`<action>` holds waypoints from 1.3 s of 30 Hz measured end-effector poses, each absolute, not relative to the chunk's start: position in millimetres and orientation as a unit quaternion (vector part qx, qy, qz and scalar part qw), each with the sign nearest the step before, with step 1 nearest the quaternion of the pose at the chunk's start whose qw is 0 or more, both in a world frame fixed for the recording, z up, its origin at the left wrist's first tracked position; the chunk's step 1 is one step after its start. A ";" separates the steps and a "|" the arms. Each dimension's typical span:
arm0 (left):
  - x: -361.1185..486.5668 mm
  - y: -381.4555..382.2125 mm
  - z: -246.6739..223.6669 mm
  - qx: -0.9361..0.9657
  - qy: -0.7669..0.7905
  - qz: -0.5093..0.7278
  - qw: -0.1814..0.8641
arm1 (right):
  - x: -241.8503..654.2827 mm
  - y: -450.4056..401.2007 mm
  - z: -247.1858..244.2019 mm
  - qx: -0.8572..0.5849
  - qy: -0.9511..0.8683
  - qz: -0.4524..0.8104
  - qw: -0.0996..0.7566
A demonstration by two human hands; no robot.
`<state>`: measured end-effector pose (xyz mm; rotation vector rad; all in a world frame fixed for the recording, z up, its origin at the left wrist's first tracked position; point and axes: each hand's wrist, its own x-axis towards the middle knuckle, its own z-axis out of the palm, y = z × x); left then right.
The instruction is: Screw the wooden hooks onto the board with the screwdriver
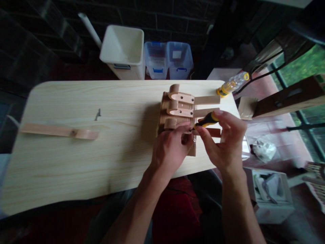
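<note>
A wooden rack [165, 101] with curved wooden hooks [186, 113] lies on the table, dark screw heads showing in two of them. My right hand [224, 139] grips a yellow-and-black screwdriver [208, 119], its tip angled down to the left towards the nearest hook. Over that hook, my left hand [171, 144] is closed, thumb and fingertips pinched beside the screwdriver tip. Whatever is between those fingers is hidden. Further left lie a separate wooden strip [56, 130] with a curved end and two loose screws [98, 114].
The light wooden table [114, 162] has rounded corners. A clear bottle with yellow ends [233, 84] stands at its far right corner. Beyond the far edge are a white bin [122, 44] and two clear plastic boxes [179, 57]. An open box [273, 206] sits low at right.
</note>
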<state>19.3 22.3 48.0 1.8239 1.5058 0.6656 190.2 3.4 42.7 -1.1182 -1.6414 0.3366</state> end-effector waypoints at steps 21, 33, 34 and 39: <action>19.4 22.0 48.1 0.701 0.578 0.252 0.333 | 186.2 3.1 44.0 -0.485 -0.676 0.140 0.536; 19.1 21.2 46.9 0.696 0.566 0.272 0.347 | 184.4 -1.7 50.2 -0.475 -0.677 0.162 0.538; 19.0 21.4 47.1 0.696 0.567 0.272 0.345 | 184.2 -1.1 49.1 -0.473 -0.677 0.158 0.542; 18.2 21.9 48.0 0.698 0.569 0.264 0.344 | 184.8 0.5 44.0 -0.481 -0.668 0.149 0.547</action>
